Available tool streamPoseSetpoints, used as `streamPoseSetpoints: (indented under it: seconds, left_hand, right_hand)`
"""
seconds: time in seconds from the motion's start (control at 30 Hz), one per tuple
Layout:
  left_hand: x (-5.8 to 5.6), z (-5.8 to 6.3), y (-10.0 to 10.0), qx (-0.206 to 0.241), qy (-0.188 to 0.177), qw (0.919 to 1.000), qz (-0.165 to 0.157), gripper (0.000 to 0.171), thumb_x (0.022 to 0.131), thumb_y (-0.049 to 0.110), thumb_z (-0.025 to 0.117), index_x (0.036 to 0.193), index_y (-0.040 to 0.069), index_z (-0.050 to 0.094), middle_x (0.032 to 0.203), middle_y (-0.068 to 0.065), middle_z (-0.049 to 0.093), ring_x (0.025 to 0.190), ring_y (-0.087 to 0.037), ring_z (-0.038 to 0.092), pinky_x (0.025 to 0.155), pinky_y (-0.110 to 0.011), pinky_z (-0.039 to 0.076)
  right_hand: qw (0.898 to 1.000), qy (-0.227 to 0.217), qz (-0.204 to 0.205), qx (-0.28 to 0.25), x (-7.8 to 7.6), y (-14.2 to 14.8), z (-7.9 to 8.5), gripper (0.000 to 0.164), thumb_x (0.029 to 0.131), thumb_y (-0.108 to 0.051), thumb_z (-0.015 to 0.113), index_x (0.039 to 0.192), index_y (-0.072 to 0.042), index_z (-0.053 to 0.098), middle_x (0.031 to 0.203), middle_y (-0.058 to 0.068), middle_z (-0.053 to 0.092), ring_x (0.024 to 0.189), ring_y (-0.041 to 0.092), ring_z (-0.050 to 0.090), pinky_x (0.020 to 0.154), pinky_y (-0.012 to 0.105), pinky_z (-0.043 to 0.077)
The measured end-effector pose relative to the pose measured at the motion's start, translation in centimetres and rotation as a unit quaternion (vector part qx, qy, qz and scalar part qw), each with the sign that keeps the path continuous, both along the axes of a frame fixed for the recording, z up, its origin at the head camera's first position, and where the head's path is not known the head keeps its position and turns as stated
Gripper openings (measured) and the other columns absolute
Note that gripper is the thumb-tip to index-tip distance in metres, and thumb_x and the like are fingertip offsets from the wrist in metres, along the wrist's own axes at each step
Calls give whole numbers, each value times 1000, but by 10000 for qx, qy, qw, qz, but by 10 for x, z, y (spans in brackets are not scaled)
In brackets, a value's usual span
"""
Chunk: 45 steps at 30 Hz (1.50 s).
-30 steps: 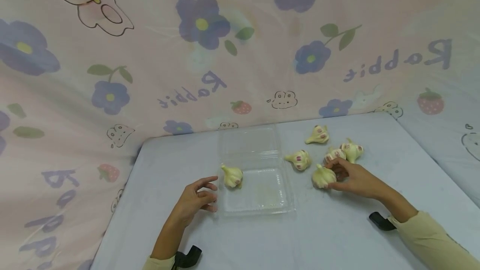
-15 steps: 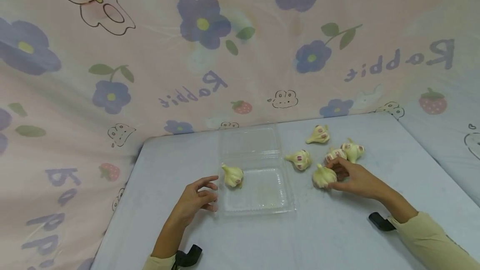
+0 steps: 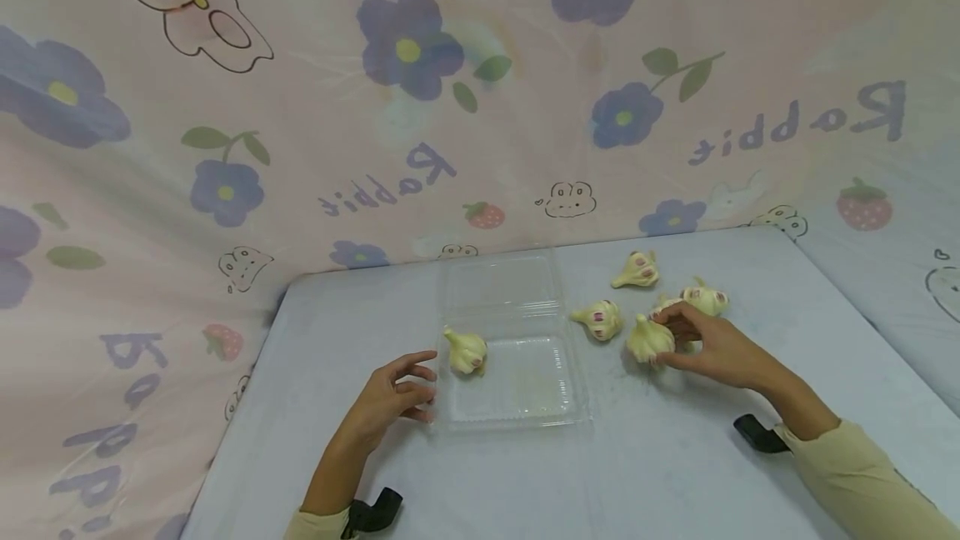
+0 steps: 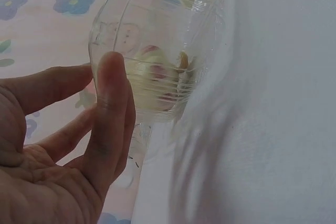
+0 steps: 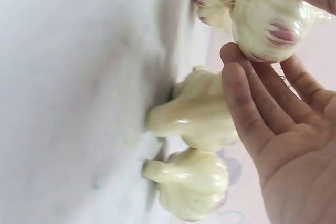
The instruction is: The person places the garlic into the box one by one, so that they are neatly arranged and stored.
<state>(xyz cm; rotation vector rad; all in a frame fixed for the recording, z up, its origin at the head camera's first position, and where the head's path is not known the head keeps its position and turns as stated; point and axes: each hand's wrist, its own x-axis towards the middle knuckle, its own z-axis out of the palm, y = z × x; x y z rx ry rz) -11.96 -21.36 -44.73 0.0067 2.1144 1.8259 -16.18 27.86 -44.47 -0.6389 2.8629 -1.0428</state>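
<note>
My right hand (image 3: 716, 348) holds a garlic bulb (image 3: 649, 340) between thumb and fingertips. In the right wrist view, this garlic bulb (image 5: 270, 19) has purple-streaked skin and a rooted base, with the fingers below it and the thumb above. At the left side of a clear plastic clamshell box (image 3: 525, 419), my left hand (image 3: 386, 398) has its loosely bent fingers against the edge. The left wrist view shows the fingertips right at the box's rim (image 4: 94, 40). Inside the box's left side lies another garlic bulb (image 3: 467, 353), seen through the wall.
Near the right hand lie several more garlic bulbs: one garlic bulb (image 3: 600, 320) beside the box, one garlic bulb (image 3: 637, 270) farther back, others partly behind the hand. The box's lid (image 3: 498, 283) lies open toward the patterned curtain (image 3: 510, 107). A white cloth (image 3: 675, 473) covers the table.
The right hand, still half a second ago, has moved slightly away from the person with its garlic bulb, now tipped more upright. The left hand and the box have stayed put.
</note>
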Motion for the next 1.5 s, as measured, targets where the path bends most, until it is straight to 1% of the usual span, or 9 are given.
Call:
streamPoseSetpoints:
  seconds: [0.13, 0.3, 0.53, 0.7, 0.77, 0.83, 0.97, 1.3, 1.5]
  left_hand:
    - [0, -1, -1, -45, -4, 10000, -30, 61, 91, 1, 66, 148, 5, 44, 122, -19, 54, 89, -20, 65, 69, -32, 64]
    - [2, -3, -2, -59, 14, 10000, -40, 62, 91, 1, 67, 148, 4, 44, 121, -20, 55, 88, -20, 66, 69, -32, 64]
    - [3, -4, -3, -7, -12, 9999, -111, 63, 91, 3, 68, 148, 3, 42, 122, -22, 54, 87, -21, 69, 67, -31, 63]
    - [4, -2, -4, -35, 19, 10000, -86, 64, 90, 4, 70, 148, 2, 43, 121, -20, 54, 86, -19, 68, 67, -30, 63]
    - [4, -2, -4, -48, 31, 9999, -91, 64, 90, 4, 70, 148, 1, 43, 121, -20, 54, 86, -18, 68, 67, -29, 63]
    - [5, -2, -4, -48, 25, 9999, -91, 64, 89, 3, 70, 148, 2, 44, 121, -20, 54, 85, -18, 67, 67, -29, 63]
    - [5, -3, -4, -35, 38, 9999, -97, 63, 90, 1, 69, 148, 1, 44, 121, -20, 54, 83, -16, 65, 67, -28, 63]
    - [6, -4, -3, 7, -16, 10000, -85, 63, 90, 0, 68, 148, 2, 44, 121, -19, 53, 81, -16, 64, 67, -29, 63]
    - [5, -4, 0, 22, -14, 10000, -87, 64, 89, -1, 68, 148, 3, 44, 121, -19, 54, 81, -15, 64, 66, -28, 63]
  right_hand:
    - [9999, -46, -99, 45, -1, 0, 7, 51, 86, -37, 78, 126, -16, 53, 124, 6, 64, 106, 1, 61, 89, 35, 57]
    - [9998, -68, -164, 61, -1, 1, 13, 51, 87, -37, 77, 127, -16, 53, 127, 8, 63, 108, 12, 64, 89, 41, 57]
    - [9998, -12, -202, 42, -1, 2, 18, 51, 87, -37, 77, 127, -17, 53, 129, 10, 62, 108, 7, 62, 88, 38, 58]
    - [9999, -41, -131, 24, 0, 2, 18, 52, 88, -38, 76, 130, -18, 52, 132, 11, 61, 113, 27, 64, 89, 41, 57]
    - [9999, -40, -112, 27, 0, 1, 17, 52, 88, -38, 76, 131, -19, 52, 132, 10, 60, 113, 30, 64, 90, 42, 57]
    - [9999, -15, -105, 24, -1, 0, 15, 52, 88, -38, 76, 131, -21, 53, 131, 8, 60, 113, 28, 64, 90, 42, 57]
    - [9999, 34, -111, -16, 0, -2, 12, 50, 88, -37, 76, 131, -22, 53, 129, 5, 61, 110, 16, 64, 90, 37, 57]
    - [9991, 60, -124, -406, 2, -14, 10, 49, 90, -33, 75, 132, -21, 53, 132, 3, 59, 109, -8, 55, 93, 23, 54]
    - [9980, 60, -272, -564, 10, -20, 12, 52, 91, -32, 73, 136, -19, 50, 135, 6, 58, 109, -13, 51, 93, 26, 54]
